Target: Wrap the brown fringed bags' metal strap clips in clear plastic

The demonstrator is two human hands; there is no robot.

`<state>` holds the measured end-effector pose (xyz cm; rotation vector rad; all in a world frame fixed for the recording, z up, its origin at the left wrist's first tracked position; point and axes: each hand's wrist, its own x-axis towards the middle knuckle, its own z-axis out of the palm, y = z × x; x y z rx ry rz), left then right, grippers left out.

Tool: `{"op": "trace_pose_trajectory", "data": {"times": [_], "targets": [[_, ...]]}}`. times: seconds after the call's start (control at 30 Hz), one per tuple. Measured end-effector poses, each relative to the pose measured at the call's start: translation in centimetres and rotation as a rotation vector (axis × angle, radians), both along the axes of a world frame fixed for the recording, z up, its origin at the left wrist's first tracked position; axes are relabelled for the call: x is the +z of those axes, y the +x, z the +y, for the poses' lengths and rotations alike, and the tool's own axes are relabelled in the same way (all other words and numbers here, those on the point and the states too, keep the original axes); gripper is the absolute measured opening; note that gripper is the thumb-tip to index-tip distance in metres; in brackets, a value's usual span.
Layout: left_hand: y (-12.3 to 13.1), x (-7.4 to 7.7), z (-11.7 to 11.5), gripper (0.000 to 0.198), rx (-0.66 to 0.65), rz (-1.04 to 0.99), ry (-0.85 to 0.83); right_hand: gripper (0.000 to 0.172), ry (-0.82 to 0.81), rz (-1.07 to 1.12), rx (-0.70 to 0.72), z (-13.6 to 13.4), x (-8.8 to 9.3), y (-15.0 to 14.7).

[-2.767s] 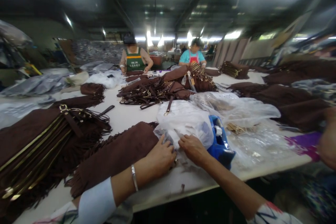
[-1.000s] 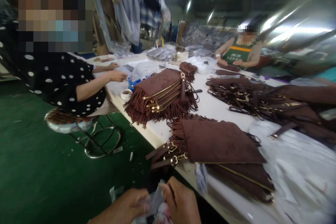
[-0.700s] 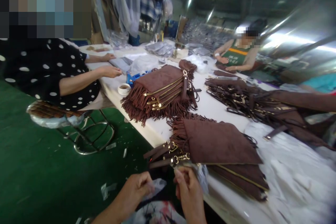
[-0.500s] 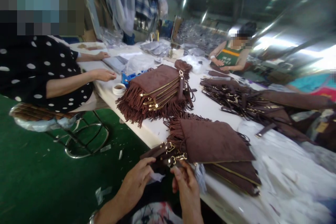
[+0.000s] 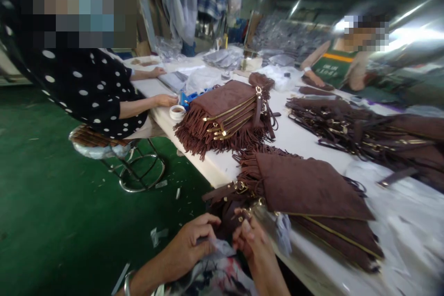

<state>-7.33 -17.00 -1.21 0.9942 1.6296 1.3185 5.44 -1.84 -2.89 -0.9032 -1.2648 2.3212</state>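
Observation:
My left hand (image 5: 192, 244) pinches a thin translucent plastic wrapper (image 5: 222, 247) just above my lap. Close by on the right, the fingers of my right hand (image 5: 255, 240) are closed on the end of a dark brown strap (image 5: 242, 215) with small gold fittings. The strap hangs around the table edge beside a gold clasp. Right in front lies a small stack of brown fringed bags (image 5: 312, 185), gold zippers along their edges. Another strap end with gold rings (image 5: 239, 186) sticks out left of it. My fingers partly hide the strap end.
A taller pile of fringed bags (image 5: 229, 101) stands further back, beside a white tape roll (image 5: 177, 112). More bags and straps (image 5: 340, 125) lie across the table. One person sits at the left on a stool (image 5: 100, 145); another works at the far right. White plastic sheeting (image 5: 409, 222) covers the right side.
The view has turned left, so everything sits further right. My left hand has drawn back from the straps with the plastic wrapper; my right hand still grips the strap end.

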Motion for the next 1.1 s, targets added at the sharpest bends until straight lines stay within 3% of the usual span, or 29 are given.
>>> {"op": "trace_pose_trajectory", "data": {"times": [0.1,0.2,0.4,0.53,1.1], "targets": [[0.4,0.0,-0.6,0.019,0.04,-0.003,0.01,0.043,0.16,-0.132,0.095,-1.1,-0.4,-0.7],[0.5,-0.6,-1.4,0.022,0.092,-0.038,-0.004,0.042,0.231,-0.222,0.086,-1.3,-0.7,-1.1],[0.1,-3.9,-4.2,0.026,0.282,-0.193,-0.113,0.038,0.102,-0.136,-0.036,-0.5,-0.2,0.0],[0.3,-5.4,-4.9,0.031,0.323,-0.378,-0.214,0.034,-0.012,-0.054,-0.046,-0.7,0.5,0.2],[0.5,-3.8,-4.5,0.045,0.32,-0.536,-0.221,0.034,0.064,-0.06,-0.104,-0.5,0.5,0.0]]}}
